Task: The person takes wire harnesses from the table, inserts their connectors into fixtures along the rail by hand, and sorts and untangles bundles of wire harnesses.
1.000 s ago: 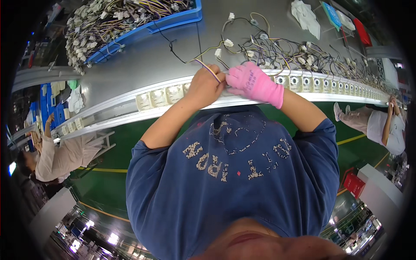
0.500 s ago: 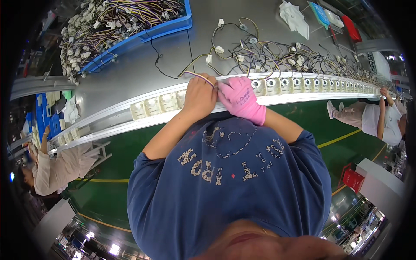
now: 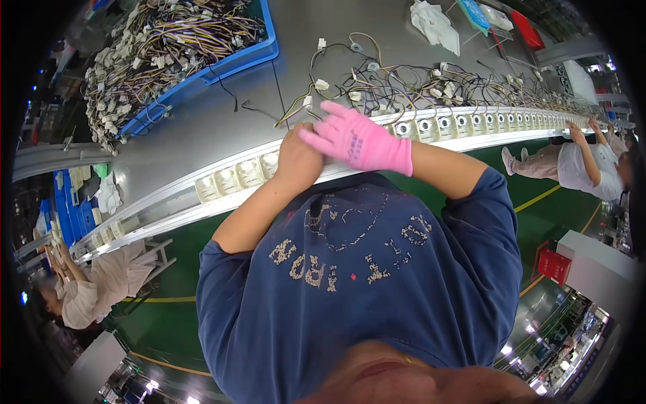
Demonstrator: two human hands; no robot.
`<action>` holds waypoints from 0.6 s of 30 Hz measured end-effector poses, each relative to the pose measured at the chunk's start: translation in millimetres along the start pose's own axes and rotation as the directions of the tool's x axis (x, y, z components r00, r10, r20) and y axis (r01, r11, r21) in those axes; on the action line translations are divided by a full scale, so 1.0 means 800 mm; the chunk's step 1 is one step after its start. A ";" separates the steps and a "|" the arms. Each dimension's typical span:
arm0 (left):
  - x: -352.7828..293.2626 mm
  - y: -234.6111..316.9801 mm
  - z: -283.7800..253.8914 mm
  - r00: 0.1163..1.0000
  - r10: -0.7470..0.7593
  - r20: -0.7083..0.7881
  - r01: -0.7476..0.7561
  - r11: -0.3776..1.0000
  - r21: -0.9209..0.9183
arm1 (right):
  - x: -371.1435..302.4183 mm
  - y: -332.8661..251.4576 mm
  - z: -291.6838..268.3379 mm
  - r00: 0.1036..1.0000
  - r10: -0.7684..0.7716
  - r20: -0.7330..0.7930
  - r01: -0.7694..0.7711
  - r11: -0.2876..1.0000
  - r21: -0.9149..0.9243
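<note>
My bare left hand is curled over the row of cream plastic housings in the metal rail. Its fingertips are hidden, so whatever they hold cannot be made out. Beside it, my right hand, in a pink glove, has its fingers stretched out and apart above the rail, partly overlapping the left hand. A wire harness with a white connector lies just beyond both hands. Right of my glove, the housings have round dark-centred parts in them and wires trailing away from me.
A blue bin heaped with wire harnesses stands at the far left. More harnesses tangle on the metal table along the rail. A crumpled white cloth lies at the back. Other people work along the line on both sides.
My gloved hand has opened its fingers and shifted left over the left hand. The wire that crossed my left hand no longer shows there. The whole view has shifted slightly.
</note>
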State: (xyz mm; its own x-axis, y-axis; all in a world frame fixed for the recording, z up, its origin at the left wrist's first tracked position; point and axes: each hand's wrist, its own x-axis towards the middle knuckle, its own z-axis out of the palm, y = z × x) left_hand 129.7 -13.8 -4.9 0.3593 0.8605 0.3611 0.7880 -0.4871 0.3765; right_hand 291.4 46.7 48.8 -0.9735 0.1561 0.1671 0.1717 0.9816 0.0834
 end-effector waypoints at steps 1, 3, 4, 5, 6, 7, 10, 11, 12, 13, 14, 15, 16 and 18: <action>0.000 0.001 -0.003 0.997 -0.049 0.063 0.044 0.996 0.075 | 0.004 0.008 -0.008 0.983 0.017 0.183 -0.017 1.000 -0.001; -0.001 0.000 -0.005 0.988 -0.090 0.122 0.071 0.986 0.149 | 0.005 0.009 -0.006 0.943 0.076 0.325 -0.094 0.995 0.040; -0.002 0.000 -0.004 0.994 -0.098 0.042 0.095 0.993 0.067 | 0.002 0.009 -0.004 0.880 0.112 0.461 -0.166 0.983 0.079; -0.002 0.000 -0.004 0.993 -0.112 -0.036 0.111 0.994 -0.017 | -0.002 0.008 0.008 0.923 0.180 0.340 -0.253 0.950 0.184; -0.002 0.000 -0.005 0.994 -0.100 -0.033 0.099 0.995 -0.022 | -0.006 0.010 0.011 0.920 0.193 0.342 -0.265 0.947 0.179; -0.003 -0.001 -0.004 0.990 -0.134 -0.052 0.130 0.989 -0.073 | 0.000 0.012 0.001 0.882 0.172 0.439 -0.286 0.936 0.206; -0.005 -0.002 -0.005 0.981 -0.184 -0.066 0.174 0.975 -0.138 | 0.004 0.012 0.007 0.856 0.160 0.491 -0.326 0.905 0.274; -0.004 -0.001 -0.006 0.976 -0.208 -0.064 0.197 0.970 -0.144 | 0.004 0.012 0.009 0.880 0.165 0.446 -0.330 0.887 0.322; -0.003 0.000 -0.005 0.978 -0.200 -0.064 0.189 0.970 -0.151 | 0.004 0.012 0.009 0.876 0.174 0.450 -0.339 0.886 0.317; -0.003 -0.001 -0.005 0.975 -0.217 -0.049 0.207 0.967 -0.149 | 0.009 0.013 0.009 0.861 0.212 0.463 -0.365 0.891 0.271; -0.003 -0.002 -0.005 0.972 -0.234 -0.035 0.227 0.963 -0.146 | 0.011 0.013 0.010 0.845 0.249 0.473 -0.389 0.893 0.226; -0.002 -0.001 -0.005 0.971 -0.236 -0.036 0.228 0.962 -0.147 | 0.010 0.015 0.011 0.845 0.247 0.474 -0.388 0.894 0.226; -0.003 -0.001 -0.005 0.971 -0.235 -0.040 0.227 0.961 -0.156 | 0.009 0.017 0.014 0.873 0.235 0.428 -0.363 0.899 0.246; -0.003 0.000 -0.006 0.968 -0.248 -0.047 0.237 0.958 -0.163 | 0.008 0.021 0.015 0.901 0.209 0.381 -0.325 0.906 0.271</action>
State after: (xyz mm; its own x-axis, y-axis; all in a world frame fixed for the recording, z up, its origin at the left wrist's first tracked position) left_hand 126.2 -16.2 -1.3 0.1290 0.9464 0.2963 0.7587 -0.2866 0.5850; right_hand 286.4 65.4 39.7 -0.8985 0.3875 -0.2063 0.4308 0.8686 -0.2447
